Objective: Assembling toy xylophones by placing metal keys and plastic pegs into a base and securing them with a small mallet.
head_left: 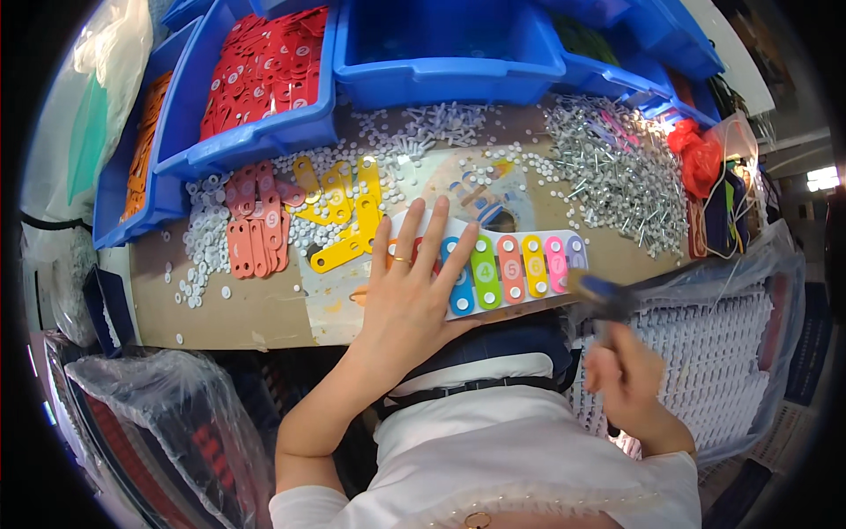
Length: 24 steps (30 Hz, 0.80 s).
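Note:
A toy xylophone (520, 264) with coloured bars on a white base lies at the front edge of the brown table (256, 309). My left hand (410, 286) rests flat on its left end, fingers spread, a ring on one finger. My right hand (627, 375) is lower right, off the table's edge, closed around a blurred tool with a blue handle (599, 295) that points up toward the xylophone's right end. Loose yellow bars (344, 207) and salmon-red bars (256, 225) lie on the table left of my left hand.
Blue bins (441, 53) line the back; one holds red bars (264, 62), another orange bars (141, 141). White washers (207, 238) and a heap of silver screws (617, 167) are scattered on the table. A clear bag of white frames (723, 353) sits right; a red bag (701, 159) lies beyond it.

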Each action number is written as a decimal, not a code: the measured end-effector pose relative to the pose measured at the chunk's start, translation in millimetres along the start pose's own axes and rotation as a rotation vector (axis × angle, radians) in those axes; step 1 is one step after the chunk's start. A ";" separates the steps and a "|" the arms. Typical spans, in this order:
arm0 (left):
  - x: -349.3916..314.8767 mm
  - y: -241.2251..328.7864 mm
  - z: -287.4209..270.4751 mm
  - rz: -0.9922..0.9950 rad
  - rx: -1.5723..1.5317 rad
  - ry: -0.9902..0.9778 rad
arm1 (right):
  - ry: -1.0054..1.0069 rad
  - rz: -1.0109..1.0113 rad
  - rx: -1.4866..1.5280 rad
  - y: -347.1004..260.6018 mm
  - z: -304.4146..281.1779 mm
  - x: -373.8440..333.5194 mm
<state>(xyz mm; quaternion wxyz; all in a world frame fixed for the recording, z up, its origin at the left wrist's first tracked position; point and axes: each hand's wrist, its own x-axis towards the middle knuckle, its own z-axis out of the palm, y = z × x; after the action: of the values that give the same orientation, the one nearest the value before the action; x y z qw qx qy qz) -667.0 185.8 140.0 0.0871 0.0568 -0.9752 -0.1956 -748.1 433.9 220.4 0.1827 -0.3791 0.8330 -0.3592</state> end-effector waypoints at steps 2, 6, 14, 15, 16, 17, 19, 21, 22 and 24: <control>1.2 0.2 -0.3 -0.007 0.027 -0.003 | -0.062 -0.003 -0.073 4.7 4.8 7.8; 1.4 1.8 -1.6 -0.009 -0.007 -0.021 | -0.078 0.139 0.113 14.0 0.3 -7.6; 0.7 3.8 -2.4 -0.031 0.037 -0.049 | -0.067 0.354 0.283 21.0 -11.0 -11.7; 0.3 3.8 -2.8 -0.035 0.040 -0.050 | 0.089 0.232 0.276 22.6 -11.8 -14.1; -0.2 3.7 -3.3 -0.041 0.044 -0.051 | 0.244 0.111 0.268 24.7 -12.2 -17.0; 1.0 4.5 -4.1 -0.035 0.041 -0.053 | 0.297 0.062 0.280 30.9 -10.6 -22.7; 2.9 6.3 -6.2 -0.040 0.047 -0.068 | 0.143 0.154 0.147 39.9 -4.2 -17.2; 2.8 6.1 -5.8 -0.044 0.050 -0.079 | -0.047 0.247 0.054 41.9 -3.9 -13.2; 3.1 6.1 -5.3 -0.049 0.053 -0.087 | -0.048 0.248 0.056 42.2 -7.3 -10.1; 3.4 6.7 -6.3 -0.050 0.056 -0.092 | -0.027 0.564 0.557 44.6 -15.2 -1.9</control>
<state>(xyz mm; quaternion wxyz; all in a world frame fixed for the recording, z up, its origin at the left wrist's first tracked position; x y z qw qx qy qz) -669.6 189.1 148.9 0.0356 0.0744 -0.9815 -0.1726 -778.0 462.6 197.8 0.3811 -0.0762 0.7726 -0.5020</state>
